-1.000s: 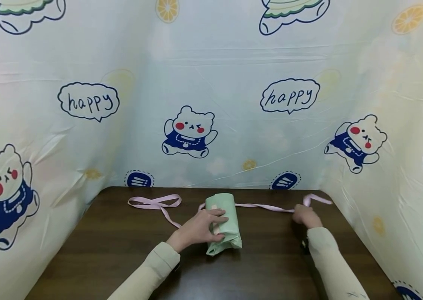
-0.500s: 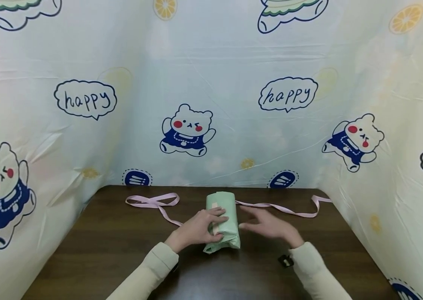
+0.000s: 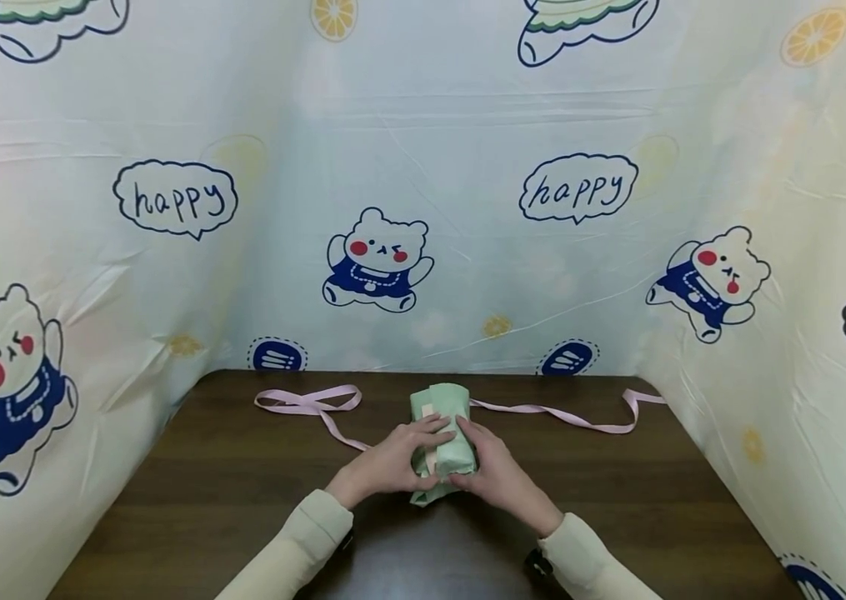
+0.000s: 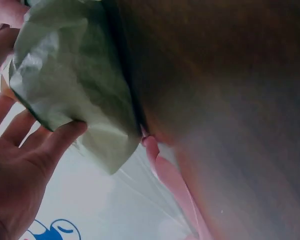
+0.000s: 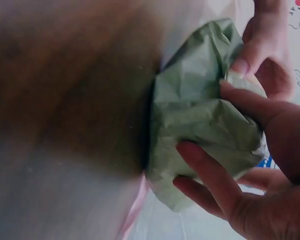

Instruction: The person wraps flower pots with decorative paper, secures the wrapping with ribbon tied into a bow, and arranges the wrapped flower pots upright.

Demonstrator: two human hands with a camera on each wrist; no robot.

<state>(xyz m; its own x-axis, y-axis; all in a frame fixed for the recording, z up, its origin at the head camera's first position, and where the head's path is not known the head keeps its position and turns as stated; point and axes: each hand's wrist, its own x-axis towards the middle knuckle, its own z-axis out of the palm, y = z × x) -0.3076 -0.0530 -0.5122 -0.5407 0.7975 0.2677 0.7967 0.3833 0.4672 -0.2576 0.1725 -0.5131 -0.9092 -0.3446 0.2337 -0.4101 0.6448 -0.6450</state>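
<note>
A parcel wrapped in pale green paper (image 3: pixel 451 406) lies on the table, its near end crumpled and a beige strip along its top. My left hand (image 3: pixel 387 458) holds it from the left, fingers over the top and thumb at the near end. From the right, my right hand (image 3: pixel 507 477) grips the same end, its thumb close to the left one. Creased paper (image 5: pixel 190 115) bulges between both hands in the right wrist view. A pink ribbon (image 3: pixel 576 418) seems to pass beneath the parcel; the part under it is hidden.
The ribbon's looped left end (image 3: pixel 306 404) lies on the dark wooden table (image 3: pixel 242 508), and its right end reaches the table's far right edge. A printed cloth (image 3: pixel 468 150) hangs behind and at both sides.
My right hand has let go of the ribbon's right end, moved left and taken hold of the parcel. The ribbon now lies flat there. My left hand has stayed on the parcel.
</note>
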